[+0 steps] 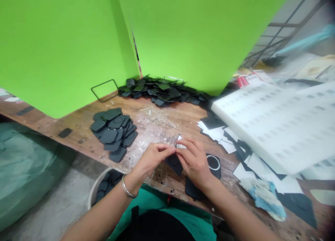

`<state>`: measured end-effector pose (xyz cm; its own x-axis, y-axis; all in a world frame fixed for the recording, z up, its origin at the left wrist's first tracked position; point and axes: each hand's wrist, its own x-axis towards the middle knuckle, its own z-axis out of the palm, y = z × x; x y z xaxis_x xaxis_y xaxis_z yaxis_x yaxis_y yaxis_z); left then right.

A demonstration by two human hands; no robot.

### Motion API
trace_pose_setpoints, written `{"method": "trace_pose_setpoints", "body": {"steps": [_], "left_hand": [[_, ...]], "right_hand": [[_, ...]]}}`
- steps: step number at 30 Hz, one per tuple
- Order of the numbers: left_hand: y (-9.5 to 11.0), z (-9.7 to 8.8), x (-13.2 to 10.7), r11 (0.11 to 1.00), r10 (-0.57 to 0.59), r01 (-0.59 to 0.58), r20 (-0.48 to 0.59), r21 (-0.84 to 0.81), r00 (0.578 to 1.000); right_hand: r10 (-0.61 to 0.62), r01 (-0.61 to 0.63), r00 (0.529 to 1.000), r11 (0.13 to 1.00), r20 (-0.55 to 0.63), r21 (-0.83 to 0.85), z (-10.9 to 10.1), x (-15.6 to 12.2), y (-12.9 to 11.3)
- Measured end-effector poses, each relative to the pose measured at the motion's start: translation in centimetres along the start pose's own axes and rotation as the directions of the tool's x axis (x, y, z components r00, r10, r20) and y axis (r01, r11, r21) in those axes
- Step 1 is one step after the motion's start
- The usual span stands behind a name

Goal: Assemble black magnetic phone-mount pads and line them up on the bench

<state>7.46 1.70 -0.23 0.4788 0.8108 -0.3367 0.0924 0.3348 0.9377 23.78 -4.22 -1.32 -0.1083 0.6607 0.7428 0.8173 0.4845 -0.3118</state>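
Observation:
My left hand [154, 157] and my right hand [193, 160] meet above the front of the bench, fingertips pinched together at the edge of a thin black square sheet [173, 164]. A bit of white backing [180, 142] shows by the right fingers; the exact grip is partly hidden. Under my right wrist lies a black square pad with a white ring [214, 162]. Another black rounded pad [192, 189] sits at the bench edge, partly covered by my right forearm.
Loose black pads [113, 131] form a pile at left; a larger black heap [162, 91] lies against green boards [183, 31]. Right are white and black sheets [261, 167], a blue-white cloth [267, 197] and a white foam slab [277, 129]. A bucket [92, 192] holds black pieces below.

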Motion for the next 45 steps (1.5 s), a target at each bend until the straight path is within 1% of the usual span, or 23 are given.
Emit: {"method": "trace_pose_setpoints", "body": {"steps": [5, 7, 9, 11, 13, 14, 15, 16, 17, 19, 21, 23, 25, 27, 29, 31, 34, 36, 37, 38, 39, 42, 45], "left_hand": [[-1.0, -0.5, 0.3, 0.998, -0.025, 0.024, -0.017, -0.064, 1.000], [-1.4, -1.4, 0.9, 0.997, -0.021, 0.014, -0.088, -0.078, 0.996], [-1.6, -3.2, 1.5, 0.997, 0.003, -0.019, -0.212, -0.074, 0.977], [-1.5, -5.6, 2.0, 0.996, 0.057, -0.077, -0.376, -0.040, 0.925], [-1.0, -7.4, 1.9, 0.989, 0.139, -0.145, -0.524, 0.030, 0.840], [-0.6, -7.8, 1.5, 0.982, 0.181, -0.173, -0.569, 0.068, 0.802], [-0.1, -7.7, 1.1, 0.974, 0.225, -0.194, -0.578, 0.116, 0.785], [0.3, -7.1, 0.5, 0.964, 0.264, -0.207, -0.548, 0.165, 0.793], [0.7, -6.0, -0.3, 0.952, 0.296, -0.216, -0.473, 0.217, 0.830], [1.2, -2.9, -1.8, 0.859, 0.362, -0.268, -0.148, 0.436, 0.920], [1.2, 0.4, -3.2, 0.777, 0.380, -0.390, 0.125, 0.494, 0.916], [0.6, 3.1, -4.0, 0.743, 0.363, -0.471, 0.305, 0.475, 0.880], [-0.4, 4.7, -4.1, 0.719, 0.363, -0.514, 0.378, 0.467, 0.852], [-1.9, 5.3, -3.6, 0.649, 0.410, -0.574, 0.406, 0.499, 0.817], [-3.7, 5.4, -3.0, 0.516, 0.474, -0.656, 0.455, 0.551, 0.754], [-5.6, 5.3, -2.5, 0.358, 0.498, -0.712, 0.521, 0.604, 0.693], [-7.9, 5.1, -2.0, 0.120, 0.492, -0.716, 0.586, 0.687, 0.644], [-8.9, 5.0, -1.7, -0.010, 0.500, -0.707, 0.616, 0.707, 0.608], [-9.2, 4.9, -1.5, -0.058, 0.509, -0.707, 0.630, 0.705, 0.587], [-9.4, 4.8, -1.3, -0.094, 0.517, -0.708, 0.642, 0.700, 0.566], [-9.6, 4.6, -1.0, -0.120, 0.525, -0.709, 0.651, 0.695, 0.549], [-9.8, 3.2, 0.0, -0.144, 0.538, -0.714, 0.660, 0.685, 0.524], [-9.8, 0.7, 1.0, -0.075, 0.551, -0.705, 0.618, 0.706, 0.560]], "right_hand": [[-0.086, 0.086, 0.996, 0.996, -0.011, 0.033, -0.1, 0.1, -0.8], [-0.136, 0.133, 0.990, 0.986, 0.021, 0.099, -0.7, -0.3, -1.4], [-0.152, 0.135, 0.986, 0.970, 0.069, 0.204, -1.7, -0.9, -2.0], [-0.085, 0.056, 0.992, 0.957, 0.090, 0.283, -3.1, -1.5, -2.4], [0.087, -0.093, 0.996, 0.954, 0.036, 0.285, -4.5, -1.8, -2.3], [0.184, -0.175, 0.983, 0.949, -0.007, 0.264, -5.1, -1.7, -2.2], [0.263, -0.248, 0.964, 0.939, -0.034, 0.237, -5.7, -1.4, -1.9], [0.312, -0.298, 0.950, 0.931, -0.034, 0.211, -6.2, -1.1, -1.7], [0.327, -0.321, 0.945, 0.929, 0.000, 0.186, -6.7, -0.8, -1.4], [0.286, -0.308, 0.947, 0.939, 0.145, 0.155, -7.6, -0.2, -1.0], [0.252, -0.314, 0.914, 0.936, 0.317, 0.159, -8.6, -0.2, -0.8], [0.288, -0.395, 0.852, 0.902, 0.438, 0.174, -10.0, -1.1, -0.9], [0.383, -0.505, 0.793, 0.848, 0.474, 0.160, -12.0, -3.0, -1.1], [0.508, -0.602, 0.745, 0.791, 0.432, 0.110, -14.8, -6.0, -1.4], [0.638, -0.696, 0.676, 0.717, 0.369, 0.036, -18.2, -10.0, -1.9], [0.761, -0.793, 0.560, 0.607, 0.327, -0.054, -22.2, -14.3, -2.7], [0.890, -0.892, 0.328, 0.402, 0.317, -0.206, -28.1, -19.9, -4.8], [0.930, -0.910, 0.218, 0.303, 0.295, -0.284, -31.0, -21.6, -6.6], [0.943, -0.910, 0.191, 0.274, 0.272, -0.311, -32.0, -21.7, -7.3], [0.951, -0.906, 0.191, 0.266, 0.241, -0.330, -32.5, -21.4, -7.8], [0.954, -0.898, 0.213, 0.276, 0.209, -0.342, -32.6, -20.7, -8.0], [0.895, -0.834, 0.419, 0.445, 0.152, -0.326, -30.6, -17.2, -6.9], [0.808, -0.785, 0.577, 0.589, 0.118, -0.190, -26.5, -13.8, -4.3]]}}
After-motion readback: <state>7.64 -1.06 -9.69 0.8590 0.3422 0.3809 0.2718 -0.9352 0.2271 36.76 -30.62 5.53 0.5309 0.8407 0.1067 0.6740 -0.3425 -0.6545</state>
